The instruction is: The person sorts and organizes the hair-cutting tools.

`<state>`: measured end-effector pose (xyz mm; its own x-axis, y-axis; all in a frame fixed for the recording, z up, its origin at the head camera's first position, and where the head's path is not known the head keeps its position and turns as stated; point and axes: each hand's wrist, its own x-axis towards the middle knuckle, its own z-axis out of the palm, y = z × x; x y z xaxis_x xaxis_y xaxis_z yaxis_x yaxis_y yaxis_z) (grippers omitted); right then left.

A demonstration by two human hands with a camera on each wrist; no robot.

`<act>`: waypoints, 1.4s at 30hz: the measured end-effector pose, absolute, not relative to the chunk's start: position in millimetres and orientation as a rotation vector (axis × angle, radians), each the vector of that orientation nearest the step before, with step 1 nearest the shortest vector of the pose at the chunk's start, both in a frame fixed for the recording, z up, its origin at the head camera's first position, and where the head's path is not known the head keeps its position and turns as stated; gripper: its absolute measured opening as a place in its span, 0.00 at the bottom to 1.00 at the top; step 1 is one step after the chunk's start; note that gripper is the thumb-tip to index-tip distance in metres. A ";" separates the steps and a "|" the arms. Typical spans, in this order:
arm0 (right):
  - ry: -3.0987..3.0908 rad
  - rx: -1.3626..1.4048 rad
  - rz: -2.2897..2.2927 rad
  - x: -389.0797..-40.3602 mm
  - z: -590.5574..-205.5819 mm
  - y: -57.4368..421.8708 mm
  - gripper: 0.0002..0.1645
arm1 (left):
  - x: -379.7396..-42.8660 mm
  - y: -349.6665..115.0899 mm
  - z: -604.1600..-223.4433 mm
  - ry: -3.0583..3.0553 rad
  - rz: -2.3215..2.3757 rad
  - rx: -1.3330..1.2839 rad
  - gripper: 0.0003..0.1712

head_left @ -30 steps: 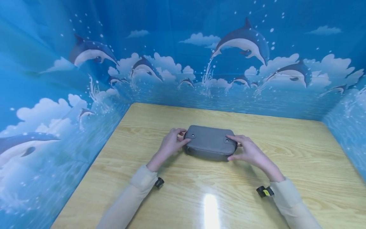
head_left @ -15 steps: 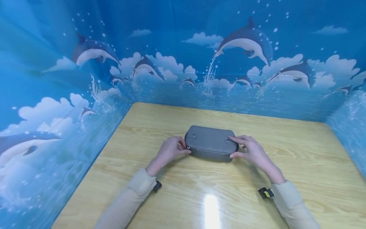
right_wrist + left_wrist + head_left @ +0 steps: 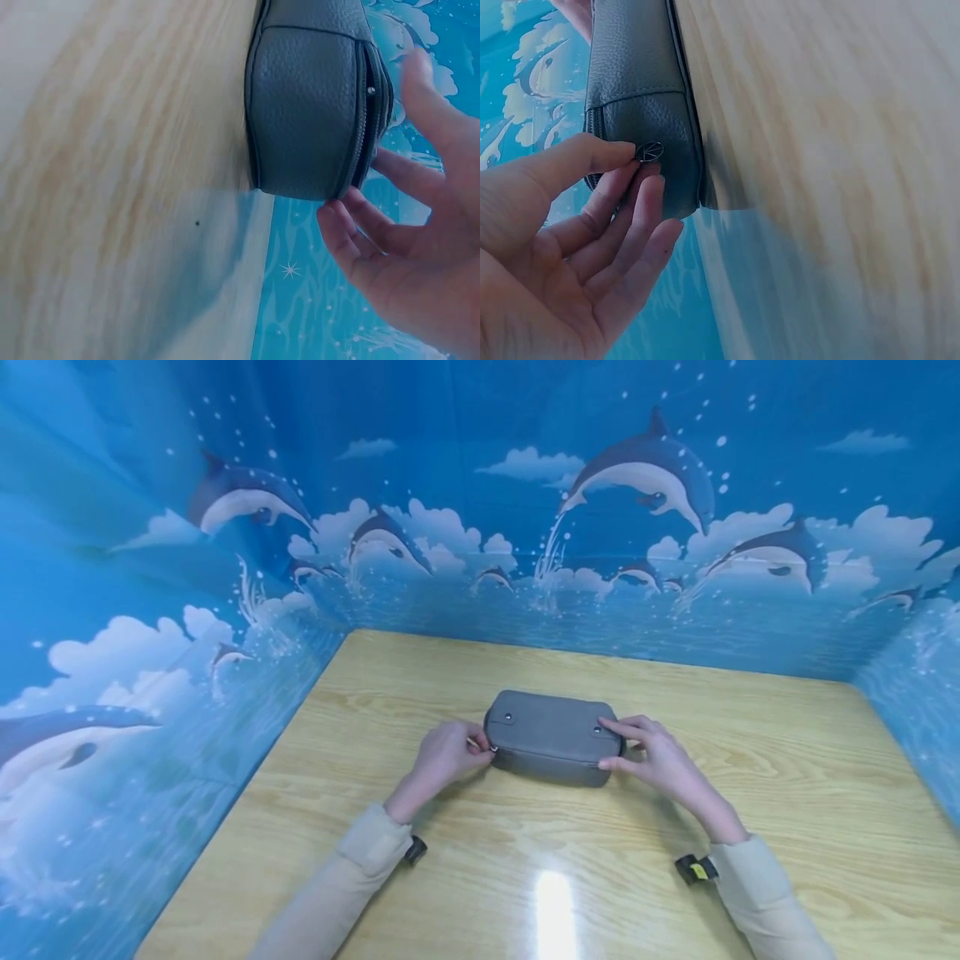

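Note:
A grey leather-look zip bag (image 3: 555,727) lies on the table, with a metal stud near each end of its top. At its left end my left hand (image 3: 448,752) pinches a round metal zipper pull (image 3: 650,151) between thumb and forefinger. In the left wrist view the other fingers of that hand are loosely bent below the pull. My right hand (image 3: 660,756) holds the bag's right end, a finger on top near the stud and the thumb at the front edge. The zipper (image 3: 360,124) runs round that end near the top, beside the right fingers.
The wood-grain table (image 3: 375,877) extends on all sides of the bag. A blue dolphin-print backdrop (image 3: 465,602) rises at its back and sides. Small black devices, one of them a wrist camera (image 3: 696,869), hang by the sleeve cuffs.
My left hand has moved from the bag's upper left corner down toward its front and now pinches the zipper pull. The right hand stays at the right end.

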<state>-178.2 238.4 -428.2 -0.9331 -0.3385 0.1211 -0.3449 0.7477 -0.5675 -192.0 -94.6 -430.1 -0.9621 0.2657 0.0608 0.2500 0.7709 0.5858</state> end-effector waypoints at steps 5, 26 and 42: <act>-2.918 0.504 1.018 -177.0 -430.6 233.6 0.38 | -191.2 -96.6 -430.6 2.880 1.003 0.456 0.08; -2.882 0.302 1.293 -176.0 -435.2 221.9 0.44 | -197.5 -107.0 -422.4 2.888 0.971 0.630 0.14; -2.872 0.297 1.277 -178.6 -439.5 222.5 0.42 | -210.9 -120.0 -423.3 2.718 1.044 0.852 0.10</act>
<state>-178.6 222.5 -439.5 -0.9822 -0.1775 0.0621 -0.1650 0.6549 -0.7375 -210.9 -120.0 -423.3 -0.8369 0.5390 0.0957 0.4645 0.6066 0.6452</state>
